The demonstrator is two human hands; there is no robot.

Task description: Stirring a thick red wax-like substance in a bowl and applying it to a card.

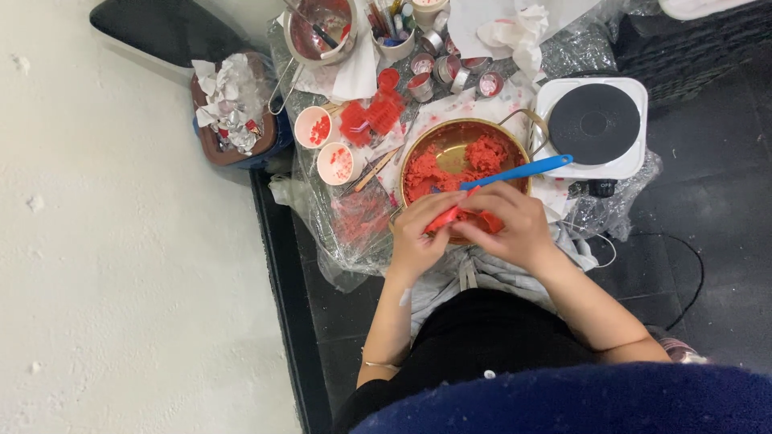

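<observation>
My left hand [416, 235] grips a flat red mould [442, 219] over the near rim of a gold bowl [462, 123]. The bowl holds lumps of red paste [486, 153]. My right hand [516, 223] is closed next to the left one, its fingers over the lower end of a blue-handled spatula [531, 169]. The handle slants up to the right across the bowl. The hands touch each other, and the tool's tip is hidden beneath them.
A white single hot plate [593, 124] stands right of the bowl. Left of it are two paper cups [314, 127] with red bits, a red silicone tray [371, 116], small tins [450, 68] and a metal pot [322, 28]. A bin of crumpled tissue [233, 104] stands beside the plastic-covered table.
</observation>
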